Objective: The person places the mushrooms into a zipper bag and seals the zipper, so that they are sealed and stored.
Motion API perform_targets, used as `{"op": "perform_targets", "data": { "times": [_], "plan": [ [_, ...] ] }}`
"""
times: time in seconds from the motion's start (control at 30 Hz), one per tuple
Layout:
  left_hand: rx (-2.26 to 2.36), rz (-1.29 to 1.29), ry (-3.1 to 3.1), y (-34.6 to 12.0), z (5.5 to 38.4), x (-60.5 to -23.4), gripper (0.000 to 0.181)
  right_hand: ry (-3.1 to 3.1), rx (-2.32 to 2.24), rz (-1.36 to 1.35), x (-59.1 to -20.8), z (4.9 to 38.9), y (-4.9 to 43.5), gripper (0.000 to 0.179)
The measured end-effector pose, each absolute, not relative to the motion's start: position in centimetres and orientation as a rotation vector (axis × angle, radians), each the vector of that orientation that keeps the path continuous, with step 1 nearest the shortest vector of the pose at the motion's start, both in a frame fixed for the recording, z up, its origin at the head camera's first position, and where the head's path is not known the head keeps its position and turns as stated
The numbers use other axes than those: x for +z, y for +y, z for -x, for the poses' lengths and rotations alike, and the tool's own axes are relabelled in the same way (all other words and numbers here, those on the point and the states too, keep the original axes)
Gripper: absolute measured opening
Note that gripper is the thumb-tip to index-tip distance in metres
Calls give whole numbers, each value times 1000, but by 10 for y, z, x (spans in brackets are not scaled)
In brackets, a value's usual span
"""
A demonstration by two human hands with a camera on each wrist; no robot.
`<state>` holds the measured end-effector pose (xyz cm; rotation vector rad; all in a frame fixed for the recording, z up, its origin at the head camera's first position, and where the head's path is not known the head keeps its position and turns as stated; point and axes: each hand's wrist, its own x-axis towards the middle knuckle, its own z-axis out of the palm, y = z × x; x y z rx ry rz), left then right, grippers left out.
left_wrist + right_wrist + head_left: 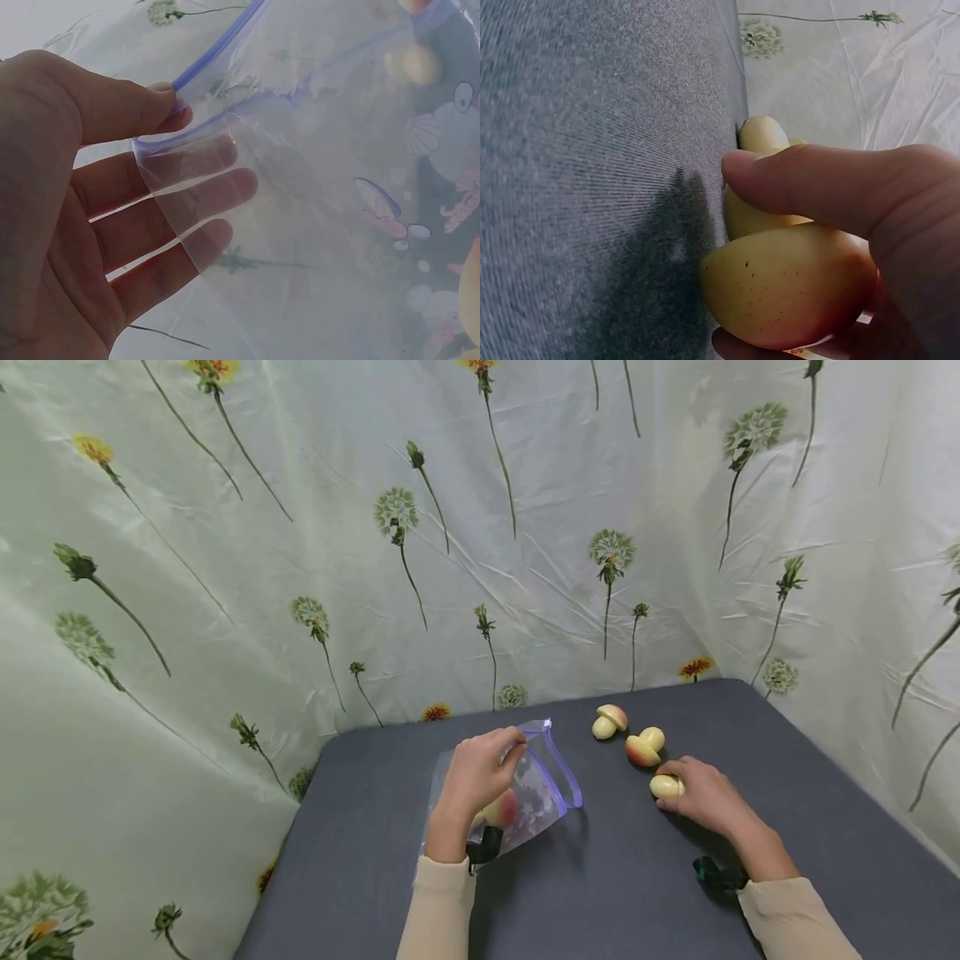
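My left hand (476, 772) pinches the zip edge of a clear zip bag (531, 828) between thumb and forefinger. In the left wrist view, its other fingers lie behind the bag's printed film (315, 217). The purple zip mouth gapes toward the right. Inside the bag shows a mushroom-like piece (502, 810) with a red cap, partly hidden by the left hand and wrist. At the right, my right hand (708, 797) grips a mushroom (666, 787) with a pale stem. Its yellow-red speckled cap (787, 289) shows in the right wrist view, close to the table.
Two more mushrooms, one at the back (610, 722) and one nearer (645, 747), lie just beyond the right hand. The dark grey table (375, 827) is bordered by a flower-printed curtain (450, 577). Both wrists wear small black devices.
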<state>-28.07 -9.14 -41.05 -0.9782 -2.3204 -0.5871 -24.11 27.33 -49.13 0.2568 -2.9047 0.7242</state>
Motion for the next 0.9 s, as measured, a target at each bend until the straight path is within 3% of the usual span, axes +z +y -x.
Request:
{"op": "perform_targets", "data": {
  "times": [0.9],
  "plan": [
    [-593,972,-2307,-92,281,-410,5,-2819,787,-151,-452,244,257,44]
  ]
}}
